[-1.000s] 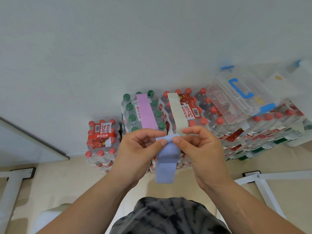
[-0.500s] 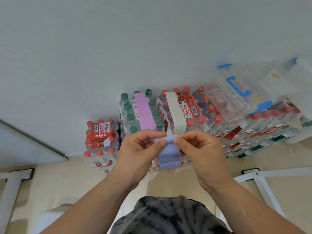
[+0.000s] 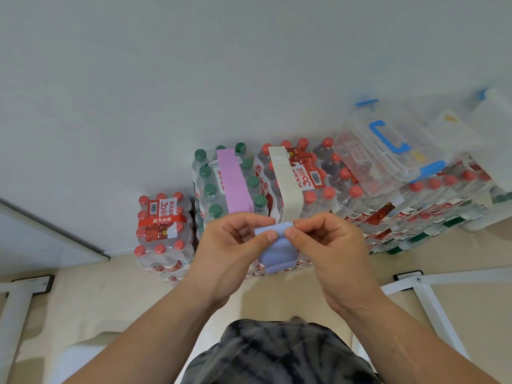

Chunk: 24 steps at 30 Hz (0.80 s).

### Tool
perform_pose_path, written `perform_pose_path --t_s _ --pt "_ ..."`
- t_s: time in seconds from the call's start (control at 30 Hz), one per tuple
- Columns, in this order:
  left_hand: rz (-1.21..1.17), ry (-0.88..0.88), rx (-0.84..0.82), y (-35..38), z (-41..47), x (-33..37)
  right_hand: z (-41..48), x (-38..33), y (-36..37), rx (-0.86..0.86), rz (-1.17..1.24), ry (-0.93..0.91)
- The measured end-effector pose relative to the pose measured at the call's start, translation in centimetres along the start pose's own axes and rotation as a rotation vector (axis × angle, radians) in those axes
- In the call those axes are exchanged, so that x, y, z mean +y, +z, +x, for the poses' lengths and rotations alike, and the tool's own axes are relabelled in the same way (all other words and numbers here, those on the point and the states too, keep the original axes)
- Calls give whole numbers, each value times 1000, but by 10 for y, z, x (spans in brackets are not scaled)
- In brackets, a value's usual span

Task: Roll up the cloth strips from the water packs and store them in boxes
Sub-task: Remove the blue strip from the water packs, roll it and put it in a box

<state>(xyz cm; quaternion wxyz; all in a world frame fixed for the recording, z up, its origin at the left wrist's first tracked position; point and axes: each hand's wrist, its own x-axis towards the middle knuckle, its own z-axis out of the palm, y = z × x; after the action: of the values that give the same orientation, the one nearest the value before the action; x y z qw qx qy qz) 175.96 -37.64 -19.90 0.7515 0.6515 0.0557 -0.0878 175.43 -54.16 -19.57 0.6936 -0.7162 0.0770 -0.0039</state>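
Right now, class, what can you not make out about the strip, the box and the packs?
Head view:
Blue cloth strip: its pinched end, covered by left hand and right hand.
Clear lidded box: contents, blurred through the plastic.
Pink strip, cream strip: lower ends, behind the hands.

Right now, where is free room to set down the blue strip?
Bare floor lies left of the low red-capped pack, toward the white leg, and between the stacked packs and the white frame. Pack tops are crowded: pink strip, cream strip, clear box.
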Motion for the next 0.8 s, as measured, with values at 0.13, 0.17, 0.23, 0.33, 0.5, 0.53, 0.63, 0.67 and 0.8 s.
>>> perform_pose_path --t_s 0.13,0.17,0.23,0.33,0.5,0.53,0.63,0.67,0.8 --pt "-11 23 -10 6 4 0 0 -2 -7 -15 13 16" --pt "-5 22 -10 8 5 -1 1 -1 -11 -10 -4 5" --pt "11 -5 -7 15 9 -3 3 -1 -19 8 -29 6" --pt "26 -64 -40 31 16 -7 10 -1 -34 18 -65 8" --pt "66 -54 -3 61 29 -5 28 -3 -63 -48 -166 -73" --pt "71 -40 7 67 32 -3 32 -7 -69 -69 -177 -81" --pt "101 -2 -10 88 42 4 51 -11 -91 -126 -177 -97" --pt "112 6 -17 97 46 6 58 -13 -99 -137 -173 -95" --pt "83 36 -19 136 63 13 85 -15 -131 -127 -52 -107"
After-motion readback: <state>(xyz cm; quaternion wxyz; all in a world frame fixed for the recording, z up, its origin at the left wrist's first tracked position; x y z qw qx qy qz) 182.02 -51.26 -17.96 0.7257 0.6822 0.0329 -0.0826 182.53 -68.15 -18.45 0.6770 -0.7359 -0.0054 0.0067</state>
